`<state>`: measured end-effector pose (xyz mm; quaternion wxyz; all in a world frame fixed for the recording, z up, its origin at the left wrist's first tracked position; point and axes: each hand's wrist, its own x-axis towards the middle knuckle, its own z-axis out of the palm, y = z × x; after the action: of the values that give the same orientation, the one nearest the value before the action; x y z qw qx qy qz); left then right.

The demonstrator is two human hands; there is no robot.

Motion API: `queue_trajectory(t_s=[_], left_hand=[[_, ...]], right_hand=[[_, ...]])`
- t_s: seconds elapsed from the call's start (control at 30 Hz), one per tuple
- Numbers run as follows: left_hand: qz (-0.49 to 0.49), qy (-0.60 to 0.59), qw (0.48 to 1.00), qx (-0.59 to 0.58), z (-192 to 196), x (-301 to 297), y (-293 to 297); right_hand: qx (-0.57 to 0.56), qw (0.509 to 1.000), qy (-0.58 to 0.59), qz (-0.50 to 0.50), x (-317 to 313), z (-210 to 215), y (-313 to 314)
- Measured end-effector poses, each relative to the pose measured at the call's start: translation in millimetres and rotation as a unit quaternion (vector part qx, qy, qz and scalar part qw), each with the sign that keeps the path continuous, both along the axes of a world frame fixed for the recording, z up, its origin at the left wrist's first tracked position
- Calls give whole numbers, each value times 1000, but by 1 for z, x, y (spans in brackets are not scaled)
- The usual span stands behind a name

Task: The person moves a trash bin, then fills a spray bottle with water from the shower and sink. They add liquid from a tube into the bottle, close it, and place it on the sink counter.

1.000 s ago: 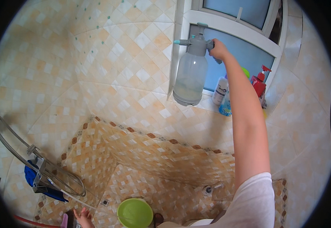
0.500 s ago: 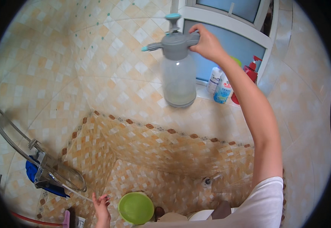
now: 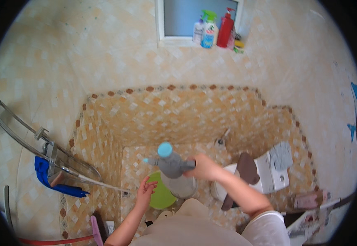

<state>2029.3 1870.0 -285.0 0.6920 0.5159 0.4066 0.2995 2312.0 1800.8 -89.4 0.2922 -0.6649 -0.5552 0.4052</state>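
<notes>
1. A tiled bathroom seen from above: in the lower middle of the frame, a pump sprayer (image 3: 172,169) with a grey head, turquoise knob and cloudy, see-through tank is held in front of the person's body, its turquoise nozzle toward the left.
2. The right hand (image 3: 201,167), just right of centre, has its fingers clamped on the sprayer's grey handle; the forearm reaches in from the lower right.
3. The left hand (image 3: 145,192), left of the sprayer, has its fingers apart and loosely bent.
4. A lime-green basin (image 3: 161,196) sits low in the frame, between the left hand and the sprayer and partly covered by both in this view; whether either touches it, I cannot tell.
5. Right of the right hand is a white toilet (image 3: 263,184) with a brown seat cover (image 3: 247,168); a grey cloth (image 3: 281,156) drapes over its tank.
6. At the top, right of centre, a white bottle (image 3: 197,33), a blue-and-white spray bottle (image 3: 208,35) with a green top and a red pump bottle (image 3: 225,30) stand together on the sill of a window (image 3: 180,18).
7. Along the left side, metal shower fittings (image 3: 43,133) curve downward above a bright blue item (image 3: 43,172); its exact kind is unclear.
</notes>
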Motion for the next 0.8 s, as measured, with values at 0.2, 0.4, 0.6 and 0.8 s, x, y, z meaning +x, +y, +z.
queue_trajectory(t_s=[0.2,0.4,0.6,0.8], left_hand=[[-89,130,986,-55,-10,-63,-32],[-560,-12,823,-93,72,-51,-32],[-619,130,767,-109,95,-62,-121],[-630,-33,771,-87,102,-68,-210]], right_hand=[[6,982,68,-177,-136,-61,-142],[100,966,224,-81,-207,-16,-223],[159,968,159,-108,-217,7,-306],[212,969,43,-119,-225,6,-407]])
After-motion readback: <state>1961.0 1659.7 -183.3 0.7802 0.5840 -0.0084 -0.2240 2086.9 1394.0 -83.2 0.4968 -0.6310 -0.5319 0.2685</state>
